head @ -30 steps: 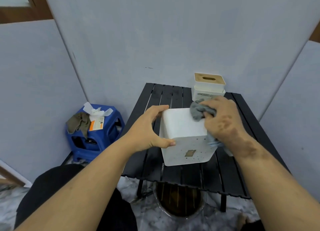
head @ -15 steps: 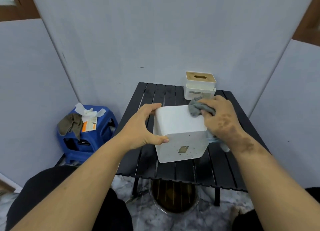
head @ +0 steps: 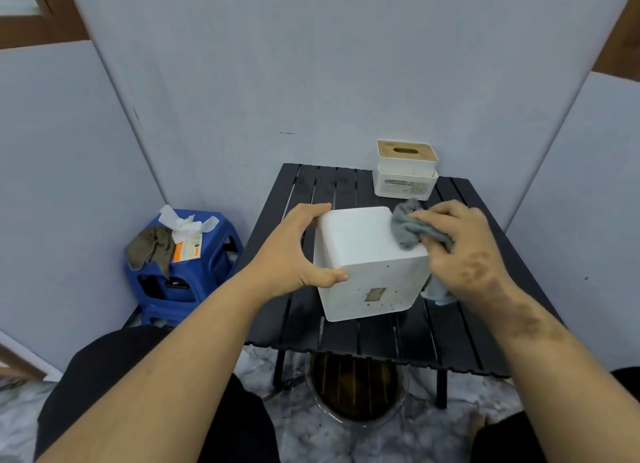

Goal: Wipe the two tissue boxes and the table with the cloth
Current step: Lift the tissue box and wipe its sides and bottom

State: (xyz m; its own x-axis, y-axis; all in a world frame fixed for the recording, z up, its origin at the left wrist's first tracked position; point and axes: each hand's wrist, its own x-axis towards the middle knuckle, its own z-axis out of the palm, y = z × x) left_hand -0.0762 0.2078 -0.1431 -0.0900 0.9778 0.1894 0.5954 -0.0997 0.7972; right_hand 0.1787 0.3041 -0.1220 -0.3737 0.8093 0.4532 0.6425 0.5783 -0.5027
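White plastic box (head: 363, 240), brown-speckled face; grey cloth (head: 408, 228); black slatted table (head: 346, 185); blue plastic stool (head: 207, 251); marbled floor (head: 311, 438).

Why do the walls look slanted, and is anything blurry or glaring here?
Head view: the wide-angle lens bends the wall panels so they lean outward; lighting is soft and even, with no glare on the white box and only faint shadow beneath the table; the hands, left and right, and the cloth look reasonably sharp.
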